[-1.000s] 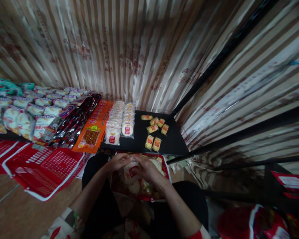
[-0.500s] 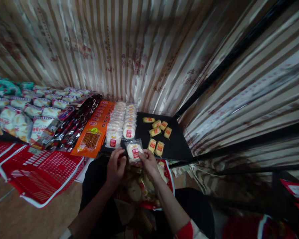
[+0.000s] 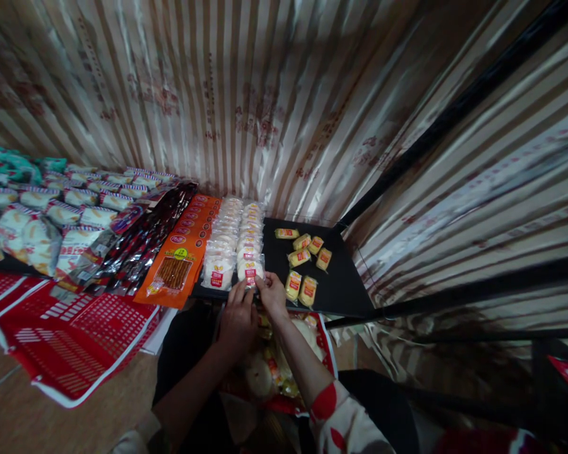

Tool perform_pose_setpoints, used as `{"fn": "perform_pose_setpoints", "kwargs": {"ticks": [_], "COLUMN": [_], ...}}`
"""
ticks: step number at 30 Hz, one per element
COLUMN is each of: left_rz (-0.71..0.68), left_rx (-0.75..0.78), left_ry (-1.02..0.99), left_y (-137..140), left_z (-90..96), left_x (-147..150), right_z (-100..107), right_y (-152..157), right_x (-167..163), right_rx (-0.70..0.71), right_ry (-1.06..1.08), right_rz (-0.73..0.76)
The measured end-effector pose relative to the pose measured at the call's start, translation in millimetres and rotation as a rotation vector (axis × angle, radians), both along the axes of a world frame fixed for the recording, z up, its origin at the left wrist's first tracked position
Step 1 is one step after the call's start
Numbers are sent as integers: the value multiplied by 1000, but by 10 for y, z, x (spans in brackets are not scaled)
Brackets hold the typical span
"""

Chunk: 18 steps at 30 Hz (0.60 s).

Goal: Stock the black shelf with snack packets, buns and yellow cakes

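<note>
Seven yellow packets beside right fingers

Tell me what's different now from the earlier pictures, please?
The white pack moved forward from over the basket to the near end of the right-hand white row on the shelf. The left hand, off it midway, is back at its near edge; the right hand is at its right corner, grip unclear. The yellow packs and orange bag stayed put.
</note>
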<state>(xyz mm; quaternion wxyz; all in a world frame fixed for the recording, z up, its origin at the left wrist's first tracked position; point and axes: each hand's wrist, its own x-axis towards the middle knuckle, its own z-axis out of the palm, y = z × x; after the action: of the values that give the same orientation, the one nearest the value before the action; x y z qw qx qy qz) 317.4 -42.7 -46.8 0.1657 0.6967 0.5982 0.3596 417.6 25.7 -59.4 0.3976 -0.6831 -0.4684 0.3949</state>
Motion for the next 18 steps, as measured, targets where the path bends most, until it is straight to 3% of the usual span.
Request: {"fn": "perform_pose_setpoints", "kwargs": {"ticks": [9, 15, 18], "left_rz": [-3, -24, -37], "left_rx": [-22, 37, 40], "left_ry": [61, 80, 109], "left_y": [130, 143, 169], "left_z": [-217, -303, -337], "left_x": [-8, 26, 36], "right_z": [222, 201, 140], "right_y": [29, 51, 78], "right_x": [-63, -54, -47], "right_rx": [-32, 6, 108], "right_ry": [-586, -621, -596], "right_rz": [103, 126, 142]}}
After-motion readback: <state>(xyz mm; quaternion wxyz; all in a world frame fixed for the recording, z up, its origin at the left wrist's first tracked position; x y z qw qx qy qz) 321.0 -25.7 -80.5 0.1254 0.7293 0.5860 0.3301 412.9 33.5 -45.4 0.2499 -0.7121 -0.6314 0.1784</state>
